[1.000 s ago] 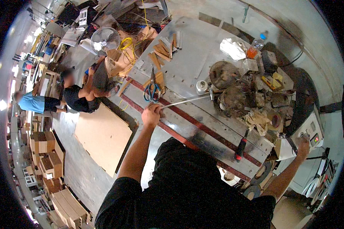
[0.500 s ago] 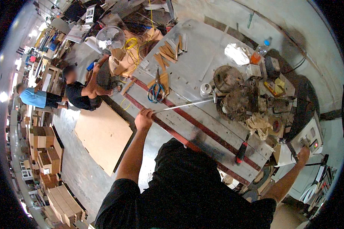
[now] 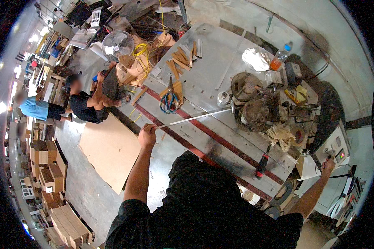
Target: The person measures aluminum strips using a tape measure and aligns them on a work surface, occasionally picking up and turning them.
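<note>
My left hand [image 3: 147,136] is closed on the end of a thin white strip [image 3: 191,118], just off the front edge of the metal bench. From there the strip runs right, across the bench's dark red bands, to a grimy machine with round parts [image 3: 255,114]. At the far right, my right hand [image 3: 329,166] has its fingers bent against a knob on a grey control box [image 3: 339,141] with a lit red light. Blue-handled scissors [image 3: 169,103] lie beyond the strip. A screwdriver with a black and red handle [image 3: 262,165] lies on the bench's near right part.
Wood offcuts [image 3: 182,57], a white cloth [image 3: 256,59] and a bottle of orange liquid [image 3: 280,57] are on the metal bench [image 3: 216,43]. A large board [image 3: 110,149] lies left of me. Two people [image 3: 87,99] are farther left, near a fan [image 3: 117,44] and yellow cord.
My left hand has moved left and slightly toward me, and more of the white strip now stretches from the machine. My right hand stays at the control box.
</note>
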`<action>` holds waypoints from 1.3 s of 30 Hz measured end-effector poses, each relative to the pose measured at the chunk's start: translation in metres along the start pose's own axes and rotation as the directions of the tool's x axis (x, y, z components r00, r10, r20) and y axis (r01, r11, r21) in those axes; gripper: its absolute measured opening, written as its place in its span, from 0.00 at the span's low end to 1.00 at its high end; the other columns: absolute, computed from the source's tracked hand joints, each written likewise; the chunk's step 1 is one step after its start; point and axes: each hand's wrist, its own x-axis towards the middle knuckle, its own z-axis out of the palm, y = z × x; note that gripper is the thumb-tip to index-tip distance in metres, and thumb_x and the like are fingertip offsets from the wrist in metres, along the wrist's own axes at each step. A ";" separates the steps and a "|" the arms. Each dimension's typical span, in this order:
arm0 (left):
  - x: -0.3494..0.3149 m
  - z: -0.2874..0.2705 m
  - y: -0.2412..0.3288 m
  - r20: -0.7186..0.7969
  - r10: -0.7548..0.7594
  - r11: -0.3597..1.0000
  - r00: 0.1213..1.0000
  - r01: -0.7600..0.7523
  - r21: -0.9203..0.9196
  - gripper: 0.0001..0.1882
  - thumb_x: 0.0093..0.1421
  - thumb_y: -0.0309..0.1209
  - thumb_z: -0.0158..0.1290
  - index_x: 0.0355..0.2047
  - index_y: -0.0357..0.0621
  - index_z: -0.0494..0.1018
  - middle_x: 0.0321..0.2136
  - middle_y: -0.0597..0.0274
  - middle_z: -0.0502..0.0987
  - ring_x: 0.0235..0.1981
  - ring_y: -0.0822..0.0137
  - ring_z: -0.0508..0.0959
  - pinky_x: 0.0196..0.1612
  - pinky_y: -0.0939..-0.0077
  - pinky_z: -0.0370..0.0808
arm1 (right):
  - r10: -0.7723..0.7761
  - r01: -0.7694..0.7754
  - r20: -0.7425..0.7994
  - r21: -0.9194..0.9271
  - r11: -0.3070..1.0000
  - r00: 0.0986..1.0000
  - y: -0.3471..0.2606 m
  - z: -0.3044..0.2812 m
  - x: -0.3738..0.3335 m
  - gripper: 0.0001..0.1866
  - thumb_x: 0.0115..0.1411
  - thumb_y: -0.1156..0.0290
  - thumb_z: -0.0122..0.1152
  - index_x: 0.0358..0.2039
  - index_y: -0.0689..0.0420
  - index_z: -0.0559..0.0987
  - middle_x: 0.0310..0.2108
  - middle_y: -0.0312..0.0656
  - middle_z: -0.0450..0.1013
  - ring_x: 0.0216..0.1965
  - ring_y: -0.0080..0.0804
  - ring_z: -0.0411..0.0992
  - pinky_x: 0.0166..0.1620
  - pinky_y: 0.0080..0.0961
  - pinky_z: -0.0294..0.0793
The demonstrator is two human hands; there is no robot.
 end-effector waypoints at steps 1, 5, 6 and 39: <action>0.000 0.003 -0.014 -0.007 0.045 0.999 0.999 -0.045 0.009 0.04 0.54 0.31 0.55 0.29 0.46 0.77 0.30 0.60 0.76 0.34 0.54 0.77 0.35 0.64 0.72 | 0.031 -0.031 0.048 -0.001 1.000 0.998 -0.004 -0.001 -0.005 0.21 0.61 0.48 0.50 0.34 0.55 0.71 0.17 0.33 0.61 0.09 0.22 0.55 0.11 0.18 0.54; 0.003 -0.004 -0.015 0.036 0.015 0.996 0.999 -0.012 -0.094 0.04 0.53 0.28 0.55 0.29 0.44 0.77 0.31 0.58 0.76 0.34 0.55 0.77 0.35 0.65 0.72 | 0.014 -0.014 0.114 0.002 1.000 0.993 0.023 -0.021 0.001 0.25 0.61 0.55 0.48 0.55 0.54 0.68 0.33 0.40 0.74 0.12 0.23 0.61 0.14 0.19 0.60; 0.002 -0.016 -0.004 0.055 -0.054 0.988 0.997 0.061 -0.140 0.03 0.53 0.27 0.55 0.29 0.43 0.77 0.31 0.58 0.76 0.34 0.55 0.77 0.35 0.65 0.72 | -0.014 0.014 0.056 -0.007 1.000 0.998 0.024 -0.016 -0.001 0.24 0.60 0.56 0.49 0.53 0.55 0.70 0.33 0.40 0.74 0.13 0.22 0.60 0.14 0.19 0.59; 0.006 -0.057 -0.117 0.181 -0.090 0.995 0.979 0.079 0.067 0.07 0.54 0.36 0.55 0.30 0.50 0.78 0.33 0.59 0.76 0.34 0.54 0.77 0.36 0.66 0.73 | 0.266 -0.399 0.961 -0.274 0.875 -0.075 0.066 0.271 -0.663 0.17 0.62 0.58 0.51 0.45 0.56 0.74 0.34 0.40 0.75 0.33 0.30 0.74 0.36 0.27 0.74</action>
